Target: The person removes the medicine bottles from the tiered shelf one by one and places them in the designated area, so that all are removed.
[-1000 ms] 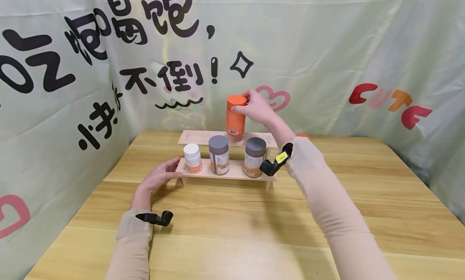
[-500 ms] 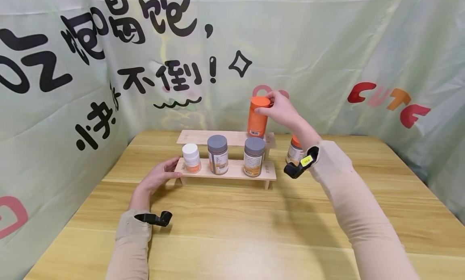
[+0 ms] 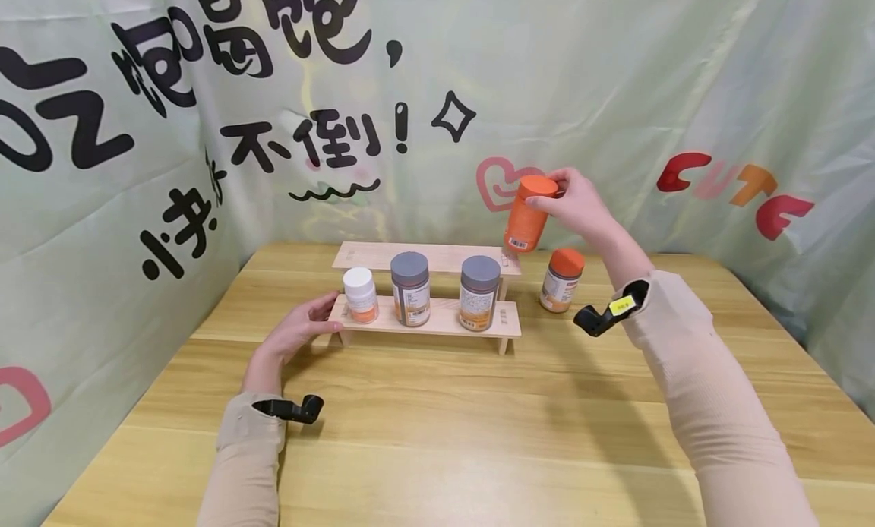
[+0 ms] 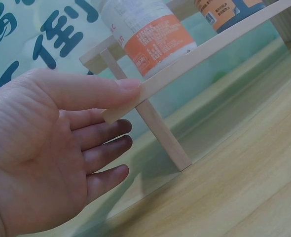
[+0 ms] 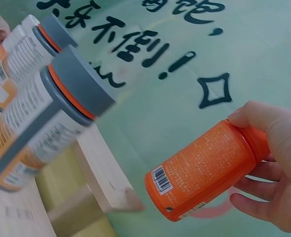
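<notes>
My right hand [image 3: 557, 200] grips an all-orange bottle [image 3: 526, 214] by its cap end. The bottle hangs tilted in the air above the right end of the two-tier wooden shelf [image 3: 437, 323]. The right wrist view shows the bottle [image 5: 204, 173], barcode end down, with my fingers [image 5: 278, 168] curled round its cap. My left hand [image 3: 301, 329] rests at the left end of the lower tier. In the left wrist view its thumb [image 4: 86, 91] lies along the shelf edge [image 4: 209, 54], and the other fingers lie straight underneath.
On the lower tier stand a small white-capped bottle [image 3: 360, 295] and two grey-lidded jars [image 3: 410, 288] [image 3: 479, 292]. The upper tier [image 3: 383, 255] bears nothing. An orange-capped jar [image 3: 561, 279] stands on the table right of the shelf. Printed cloth walls close in behind and at both sides.
My right hand carried the orange bottle rightward from above the upper tier's middle to past its right end and tilted it. The orange-capped jar on the table came into view. My left hand stayed.
</notes>
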Tool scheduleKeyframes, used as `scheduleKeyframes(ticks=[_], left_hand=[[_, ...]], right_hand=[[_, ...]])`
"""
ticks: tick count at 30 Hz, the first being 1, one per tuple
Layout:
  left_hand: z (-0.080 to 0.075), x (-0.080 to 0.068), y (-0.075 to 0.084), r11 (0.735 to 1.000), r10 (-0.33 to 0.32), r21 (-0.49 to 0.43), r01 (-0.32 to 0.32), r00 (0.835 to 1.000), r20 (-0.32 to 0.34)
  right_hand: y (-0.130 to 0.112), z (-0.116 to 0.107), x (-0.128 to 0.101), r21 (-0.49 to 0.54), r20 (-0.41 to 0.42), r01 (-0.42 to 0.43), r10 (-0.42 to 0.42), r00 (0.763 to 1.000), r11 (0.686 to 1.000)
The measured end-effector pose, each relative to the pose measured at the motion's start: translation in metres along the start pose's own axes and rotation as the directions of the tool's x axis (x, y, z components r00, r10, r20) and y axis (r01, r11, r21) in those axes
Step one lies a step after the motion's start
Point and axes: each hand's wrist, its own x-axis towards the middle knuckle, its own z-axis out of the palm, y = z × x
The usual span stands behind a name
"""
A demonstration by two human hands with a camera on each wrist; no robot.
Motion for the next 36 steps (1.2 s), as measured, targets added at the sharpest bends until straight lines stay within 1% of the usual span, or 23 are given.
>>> scheduleKeyframes(ticks=[3,7,14,21,26,31,36], left_hand=[[0.000,0.000,-0.002,1.000,0.002,0.005,-0.002,1.000,0.002],[-0.001,-0.001,-0.003,1.000,0.008,0.010,-0.008,1.000,0.003],[-0.001,-0.001,-0.002,1.000,0.024,0.015,-0.024,1.000,0.006],[0.000,0.000,-0.002,1.000,0.022,0.019,-0.022,1.000,0.011],[0.000,0.000,-0.002,1.000,0.023,0.016,-0.023,1.000,0.014],[0.000,-0.001,0.001,1.000,0.025,0.011,-0.025,1.000,0.018],[0.001,-0.002,0.002,1.000,0.020,0.002,-0.020,1.000,0.017]], right_hand=[[0.007,-0.009,-0.004,0.015,-0.025,-0.018,0.018,1.000,1.000],[0.016,-0.020,-0.008,0.009,-0.057,-0.033,0.033,0.998,0.999],[0.034,-0.037,-0.016,0.013,-0.078,-0.052,0.053,0.996,0.999],[0.052,-0.055,-0.024,-0.034,-0.140,-0.046,0.041,0.989,0.998],[0.064,-0.067,-0.029,-0.049,-0.166,-0.043,0.034,0.986,0.998],[0.076,-0.077,-0.036,-0.061,-0.179,-0.059,0.047,0.983,0.996],[0.088,-0.084,-0.044,-0.079,-0.190,-0.098,0.082,0.978,0.992]])
